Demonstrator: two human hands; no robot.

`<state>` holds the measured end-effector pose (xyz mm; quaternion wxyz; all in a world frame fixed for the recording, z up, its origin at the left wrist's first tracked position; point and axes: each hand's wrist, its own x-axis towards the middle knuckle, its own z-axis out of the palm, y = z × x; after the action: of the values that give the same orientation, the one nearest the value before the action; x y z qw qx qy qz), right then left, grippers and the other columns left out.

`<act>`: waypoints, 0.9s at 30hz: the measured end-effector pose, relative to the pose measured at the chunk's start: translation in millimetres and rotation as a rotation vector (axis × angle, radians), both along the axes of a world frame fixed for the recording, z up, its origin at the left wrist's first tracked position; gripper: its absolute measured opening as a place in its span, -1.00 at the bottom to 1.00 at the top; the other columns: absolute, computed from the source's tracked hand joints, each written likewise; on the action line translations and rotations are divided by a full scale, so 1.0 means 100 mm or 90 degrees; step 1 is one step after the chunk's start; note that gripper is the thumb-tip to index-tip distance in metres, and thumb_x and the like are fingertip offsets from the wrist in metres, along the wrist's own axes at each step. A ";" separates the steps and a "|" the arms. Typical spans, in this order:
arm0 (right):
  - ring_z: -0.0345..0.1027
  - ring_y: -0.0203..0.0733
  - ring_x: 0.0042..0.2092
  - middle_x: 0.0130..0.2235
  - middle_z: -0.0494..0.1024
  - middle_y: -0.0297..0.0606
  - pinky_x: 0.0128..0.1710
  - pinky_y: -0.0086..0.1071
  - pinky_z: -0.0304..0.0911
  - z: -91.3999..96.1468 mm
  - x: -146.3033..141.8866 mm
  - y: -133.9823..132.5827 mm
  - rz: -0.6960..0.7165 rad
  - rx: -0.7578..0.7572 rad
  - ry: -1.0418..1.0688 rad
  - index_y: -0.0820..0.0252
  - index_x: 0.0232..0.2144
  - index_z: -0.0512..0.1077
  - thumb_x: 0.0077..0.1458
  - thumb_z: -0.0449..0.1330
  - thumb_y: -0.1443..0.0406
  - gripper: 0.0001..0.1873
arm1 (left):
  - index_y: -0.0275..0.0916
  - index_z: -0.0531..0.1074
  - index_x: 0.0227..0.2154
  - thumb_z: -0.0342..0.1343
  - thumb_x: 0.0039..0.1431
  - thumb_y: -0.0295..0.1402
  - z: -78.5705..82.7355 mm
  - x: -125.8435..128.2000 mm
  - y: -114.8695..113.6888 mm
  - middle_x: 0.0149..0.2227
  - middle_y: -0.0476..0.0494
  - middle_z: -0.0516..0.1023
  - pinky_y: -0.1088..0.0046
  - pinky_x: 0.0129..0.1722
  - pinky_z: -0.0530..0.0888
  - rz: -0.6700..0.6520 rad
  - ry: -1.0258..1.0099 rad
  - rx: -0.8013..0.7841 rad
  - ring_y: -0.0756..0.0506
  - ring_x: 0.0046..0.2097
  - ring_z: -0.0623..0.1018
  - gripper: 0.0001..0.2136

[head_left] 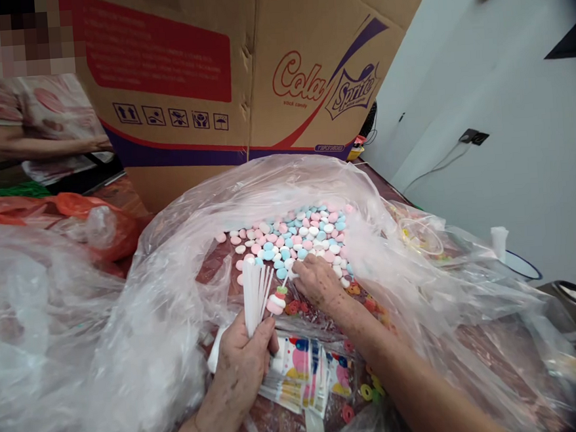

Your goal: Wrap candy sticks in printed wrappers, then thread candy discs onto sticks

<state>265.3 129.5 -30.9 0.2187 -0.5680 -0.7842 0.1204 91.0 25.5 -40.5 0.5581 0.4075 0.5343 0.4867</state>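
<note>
My left hand [245, 350] is closed around a bundle of thin white sticks [256, 287]. One stick stands apart from the bundle and carries stacked candies [277, 301] in pink, white and green. My right hand [317, 281] is at the near edge of a heap of pink, blue and white round candies [302, 235]. Its fingertips pinch a white candy [290, 267] at the upper end of that stick; whether the stick enters it, I cannot tell. Below my hands lie several printed wrappers [301, 373] with coloured dots.
Crumpled clear plastic sheeting [160, 297] surrounds the candies. Ring-shaped candies [367, 391] are scattered at the right. A large cardboard box [184, 72] stands behind. At the far left is another person [59, 120], near an orange bag [106, 225].
</note>
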 end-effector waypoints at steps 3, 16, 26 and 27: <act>0.33 -0.06 -0.24 -0.40 0.45 -0.23 -0.18 -0.25 0.22 0.01 0.04 -0.02 -0.054 -0.006 0.133 0.13 -0.45 0.34 -0.06 0.16 0.42 -0.90 | -0.21 0.32 -0.59 0.10 0.15 -0.14 -0.04 -0.02 0.00 -0.68 0.09 0.33 0.60 -0.72 0.09 -0.011 0.022 0.008 0.10 -0.72 0.19 -0.70; 0.44 -0.24 -0.49 -0.53 0.53 -0.38 -0.61 -0.49 0.27 0.32 0.17 -0.25 -0.084 -0.314 0.786 0.16 -0.45 0.38 -0.26 0.39 0.26 -0.71 | -0.15 0.38 -0.54 0.05 0.12 -0.17 0.05 0.00 -0.03 -0.71 0.11 0.25 0.52 -0.69 0.13 -0.066 0.176 0.021 -0.02 -0.67 0.22 -0.78; 0.50 -0.21 -0.47 -0.48 0.60 -0.32 -0.56 -0.47 0.36 0.39 0.27 -0.24 -0.055 -0.342 0.743 0.18 -0.44 0.45 -0.24 0.40 0.27 -0.74 | -0.14 0.30 -0.57 0.02 0.13 -0.18 0.09 0.02 -0.02 -0.68 0.08 0.29 0.52 -0.64 0.17 -0.075 0.204 0.037 -0.02 -0.63 0.28 -0.77; 0.49 -0.22 -0.48 -0.49 0.60 -0.33 -0.55 -0.47 0.37 0.40 0.26 -0.25 -0.052 -0.339 0.738 0.19 -0.44 0.46 -0.25 0.40 0.27 -0.75 | -0.15 0.31 -0.57 0.02 0.13 -0.19 0.09 0.02 -0.02 -0.68 0.08 0.29 0.51 -0.64 0.17 -0.078 0.210 0.042 -0.02 -0.63 0.28 -0.77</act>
<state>291.8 105.0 9.0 0.4635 -0.4747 -0.4595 0.5905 92.7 23.8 -31.6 0.4779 0.5314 0.5768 0.3956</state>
